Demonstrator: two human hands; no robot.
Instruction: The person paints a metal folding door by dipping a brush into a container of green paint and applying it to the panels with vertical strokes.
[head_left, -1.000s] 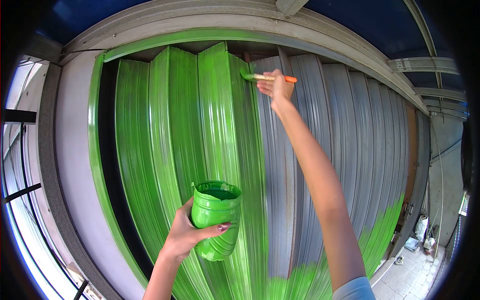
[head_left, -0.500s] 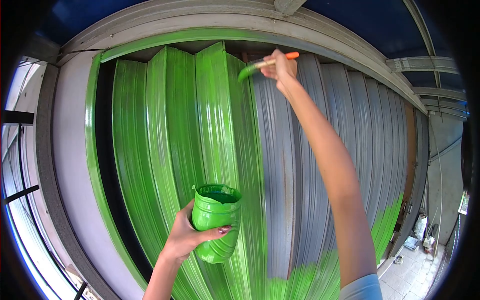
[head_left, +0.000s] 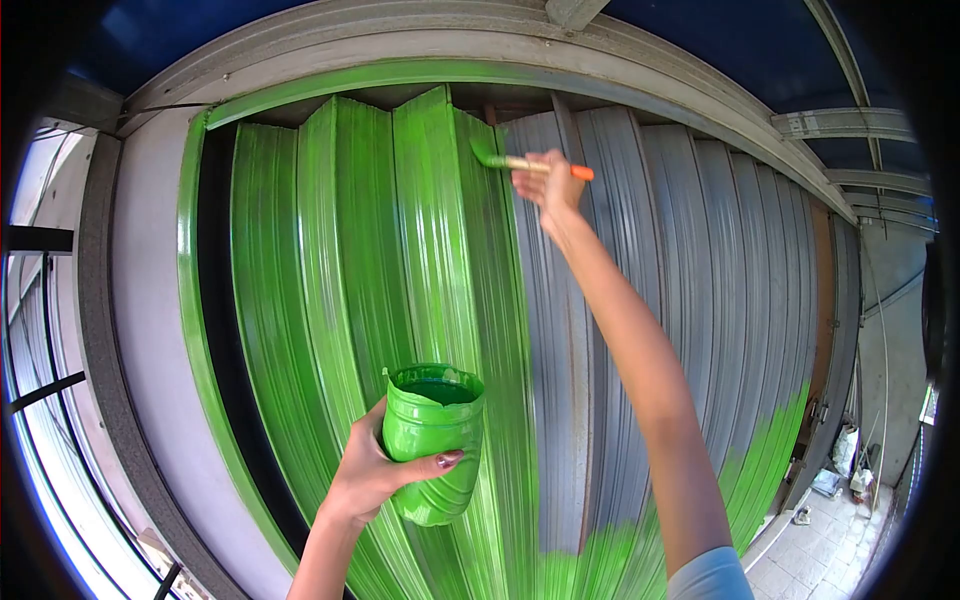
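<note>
A corrugated folding metal door (head_left: 620, 330) fills the view, bright green on its left panels and along the bottom, grey on the rest. My right hand (head_left: 549, 187) is closed around a paintbrush (head_left: 525, 164) with a wooden handle and orange end. The brush's green bristles lie against the upper part of a green panel, near the border with the grey. Lower down, my left hand (head_left: 375, 468) grips a cut-open plastic jar (head_left: 432, 450) coated in green paint, held nearly upright. Dark green paint shows inside its ragged rim.
A green-painted frame (head_left: 190, 270) borders the door at left and top. Metal beams (head_left: 840, 128) cross overhead at right. On the tiled floor (head_left: 800, 560) at lower right lie bags and small items. A barred window stands at far left.
My right hand has moved down slightly, and the brush has swung to a flatter angle with its bristles a little further left. My left hand and the jar stay almost in place.
</note>
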